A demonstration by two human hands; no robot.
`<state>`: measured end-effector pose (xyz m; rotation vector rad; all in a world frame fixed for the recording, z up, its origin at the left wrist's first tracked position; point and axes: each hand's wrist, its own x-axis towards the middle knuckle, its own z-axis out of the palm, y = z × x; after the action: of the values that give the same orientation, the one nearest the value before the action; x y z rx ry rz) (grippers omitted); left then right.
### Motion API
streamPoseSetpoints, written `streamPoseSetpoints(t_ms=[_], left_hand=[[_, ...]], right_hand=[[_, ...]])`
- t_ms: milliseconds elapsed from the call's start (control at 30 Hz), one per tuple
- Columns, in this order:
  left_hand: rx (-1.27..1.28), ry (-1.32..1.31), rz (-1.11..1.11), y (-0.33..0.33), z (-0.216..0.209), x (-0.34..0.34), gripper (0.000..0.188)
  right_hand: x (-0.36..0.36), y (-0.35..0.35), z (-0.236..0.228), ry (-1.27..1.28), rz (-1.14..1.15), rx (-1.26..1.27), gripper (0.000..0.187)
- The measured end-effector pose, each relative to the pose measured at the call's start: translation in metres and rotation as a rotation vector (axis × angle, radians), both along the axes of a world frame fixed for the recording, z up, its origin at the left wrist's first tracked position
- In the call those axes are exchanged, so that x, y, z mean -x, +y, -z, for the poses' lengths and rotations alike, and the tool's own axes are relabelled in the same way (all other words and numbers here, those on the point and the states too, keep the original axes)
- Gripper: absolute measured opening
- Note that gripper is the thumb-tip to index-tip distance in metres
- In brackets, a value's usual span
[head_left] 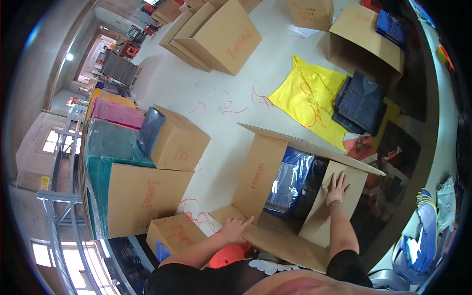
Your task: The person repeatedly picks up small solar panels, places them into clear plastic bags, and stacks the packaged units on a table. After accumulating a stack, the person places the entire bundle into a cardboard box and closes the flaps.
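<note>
A large open cardboard box [280,231] stands in front of me with its flaps turned out. Inside it lie dark blue flat packs [290,182] in shiny clear plastic, with black packs beside them. My right hand [337,189] rests flat, fingers spread, on the inner face of the right flap [319,223]. At the near left corner, my left hand [236,229] touches the edge of a flap with its fingers stretched out. Neither hand holds a pack. The box's near inside is partly hidden by its front wall.
A yellow sack [307,93] lies beyond the box, with dark blue packs [361,101] stacked on it. Cardboard boxes [179,142] stand at the left beside wrapped green bundles [115,142]. Bigger cartons [219,37] stand farther back. Red string [236,109] is scattered on the floor.
</note>
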<state>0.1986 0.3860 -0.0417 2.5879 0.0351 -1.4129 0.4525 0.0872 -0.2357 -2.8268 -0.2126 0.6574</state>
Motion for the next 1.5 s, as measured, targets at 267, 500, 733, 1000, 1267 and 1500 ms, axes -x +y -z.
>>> streamPoseSetpoints(t_ms=[267, 500, 733, 1000, 1267, 1500], left_hand=[[0.171, -0.202, -0.243, 0.045, 0.102, -0.090, 0.112], [-0.208, -0.120, -0.356, -0.024, 0.179, -0.125, 0.111], [-0.179, -0.323, -0.500, -0.040, 0.169, -0.121, 0.107], [0.538, -0.731, 0.108, -0.160, 0.176, -0.150, 0.096], [0.339, -0.236, 0.381, -0.186, 0.232, -0.166, 0.082], [0.325, -0.613, -0.120, -0.089, 0.107, -0.124, 0.066]], right_hand=[[0.011, -0.005, 0.016, -0.073, -0.162, -0.047, 0.085], [-0.008, -0.010, -0.073, -0.667, -0.379, -0.172, 0.084], [-0.121, -0.010, -0.168, -0.115, -0.135, 0.155, 0.063], [-0.114, -0.017, -0.148, -0.047, -0.193, 0.204, 0.023], [-0.046, -0.040, -0.123, -0.067, -0.378, 0.080, 0.050], [0.040, -0.039, -0.066, 0.066, -0.308, 0.120, 0.091]])
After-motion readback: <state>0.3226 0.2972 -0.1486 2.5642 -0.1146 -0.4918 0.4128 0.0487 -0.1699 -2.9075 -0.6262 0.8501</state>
